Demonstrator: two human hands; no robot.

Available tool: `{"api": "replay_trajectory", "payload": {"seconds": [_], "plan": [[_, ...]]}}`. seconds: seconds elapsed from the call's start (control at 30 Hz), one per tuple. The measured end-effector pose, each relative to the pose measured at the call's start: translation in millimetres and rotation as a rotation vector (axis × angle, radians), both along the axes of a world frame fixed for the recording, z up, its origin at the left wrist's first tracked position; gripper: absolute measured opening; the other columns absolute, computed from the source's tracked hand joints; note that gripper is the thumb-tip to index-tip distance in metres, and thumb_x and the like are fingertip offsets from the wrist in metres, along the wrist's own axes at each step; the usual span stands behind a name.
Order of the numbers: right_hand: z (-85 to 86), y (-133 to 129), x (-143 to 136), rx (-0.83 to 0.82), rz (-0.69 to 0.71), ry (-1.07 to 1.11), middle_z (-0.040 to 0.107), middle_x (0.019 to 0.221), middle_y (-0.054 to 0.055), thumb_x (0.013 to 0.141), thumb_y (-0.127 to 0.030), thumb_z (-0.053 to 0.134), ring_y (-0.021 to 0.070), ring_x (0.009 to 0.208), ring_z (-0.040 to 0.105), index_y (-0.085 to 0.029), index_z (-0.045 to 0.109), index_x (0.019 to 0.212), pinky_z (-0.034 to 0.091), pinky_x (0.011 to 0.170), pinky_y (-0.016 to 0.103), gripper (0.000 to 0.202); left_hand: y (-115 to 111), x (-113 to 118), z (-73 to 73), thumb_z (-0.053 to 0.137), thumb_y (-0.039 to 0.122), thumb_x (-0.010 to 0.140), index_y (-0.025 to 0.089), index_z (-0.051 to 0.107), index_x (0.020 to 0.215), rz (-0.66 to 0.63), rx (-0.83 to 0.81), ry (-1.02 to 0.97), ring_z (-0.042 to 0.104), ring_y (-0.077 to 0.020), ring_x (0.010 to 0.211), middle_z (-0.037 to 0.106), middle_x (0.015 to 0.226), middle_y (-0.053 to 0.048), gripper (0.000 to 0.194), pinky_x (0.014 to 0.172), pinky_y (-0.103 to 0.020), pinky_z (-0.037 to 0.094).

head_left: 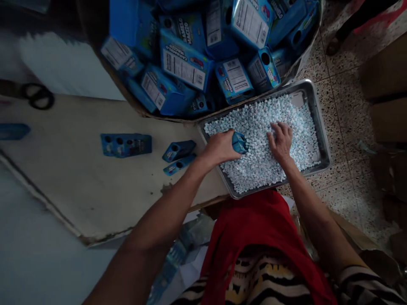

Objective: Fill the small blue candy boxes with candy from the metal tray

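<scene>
My left hand (221, 147) is wrapped round a small blue candy box (239, 142), held low over the left part of a metal tray (324, 146). Small pale blue and white candies (257, 167) fill most of that tray. On the right side of the heap, my right hand (280, 142) touches the candies, its fingers apart and bent downward. Whether any candies lie under its palm is hidden. Two more blue boxes (179, 151) lie on the table just left of my left hand.
A large carton (140, 111) heaped with blue printed boxes (186, 63) stands behind the tray. Farther left on the table (95, 186) are a row of blue boxes (126, 145), a single blue box (12, 131) and scissors (38, 96). Brown cartons (389, 120) stand at right.
</scene>
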State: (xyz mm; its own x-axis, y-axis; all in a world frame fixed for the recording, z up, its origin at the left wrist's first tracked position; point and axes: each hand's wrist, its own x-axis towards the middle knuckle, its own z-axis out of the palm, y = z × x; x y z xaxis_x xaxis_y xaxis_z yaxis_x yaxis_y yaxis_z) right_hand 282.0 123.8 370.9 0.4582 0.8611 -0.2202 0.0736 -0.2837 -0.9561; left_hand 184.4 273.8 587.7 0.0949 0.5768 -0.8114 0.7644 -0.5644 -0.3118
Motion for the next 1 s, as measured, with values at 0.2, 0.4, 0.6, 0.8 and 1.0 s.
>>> {"api": "replay_trajectory", "payload": {"seconds": [0.2,0.4,0.6,0.8,1.0], "plan": [[21.5,14,-25,0.024,-0.157,0.32,0.073,0.108,0.009,0.101,-0.055,0.059,0.0258,0.108,0.066,-0.023,0.077,0.11,0.051,0.102,0.043,0.039,5,22,-37.0,0.083,0.035,0.062,0.02,0.067,0.117,-0.092,-0.062,-0.085,0.074,-0.0405,0.095,0.075,0.096,-0.012,0.06,0.079,-0.044,0.057],[51.8,22,-12,0.064,-0.473,0.926,0.074,0.09,0.002,0.094,-0.056,0.069,0.02,0.098,0.069,-0.023,0.073,0.081,0.051,0.1,0.038,0.036,-4,24,-37.7,0.087,0.031,0.06,0.019,0.068,0.117,-0.053,-0.114,-0.316,0.074,-0.0343,0.091,0.074,0.093,-0.008,0.061,0.078,-0.039,0.057],[107.1,21,30,0.256,-0.529,0.871,0.074,0.103,0.002,0.106,-0.051,0.058,0.019,0.108,0.068,-0.024,0.072,0.085,0.05,0.106,0.04,0.037,-27,2,-36.6,0.09,0.022,0.063,0.024,0.061,0.134,-0.051,0.041,-0.909,0.066,-0.0317,0.123,0.067,0.131,-0.009,0.077,0.108,-0.045,0.054],[129.9,21,29,0.279,-0.496,0.714,0.074,0.104,0.003,0.111,-0.055,0.05,0.0195,0.109,0.067,-0.024,0.073,0.092,0.051,0.106,0.042,0.042,-43,-21,-45.3,0.094,0.034,0.07,0.025,0.059,0.136,0.033,0.131,-1.044,0.068,-0.0278,0.115,0.067,0.124,-0.007,0.075,0.1,-0.042,0.057],[144.2,20,11,0.346,-0.374,0.722,0.074,0.125,0.004,0.109,-0.06,0.049,0.0224,0.124,0.067,-0.029,0.072,0.123,0.049,0.119,0.049,0.042,-36,-29,-35.3,0.092,0.042,0.076,0.025,0.06,0.135,0.017,0.136,-1.025,0.067,-0.0284,0.122,0.069,0.129,-0.007,0.07,0.107,-0.045,0.055]]}}
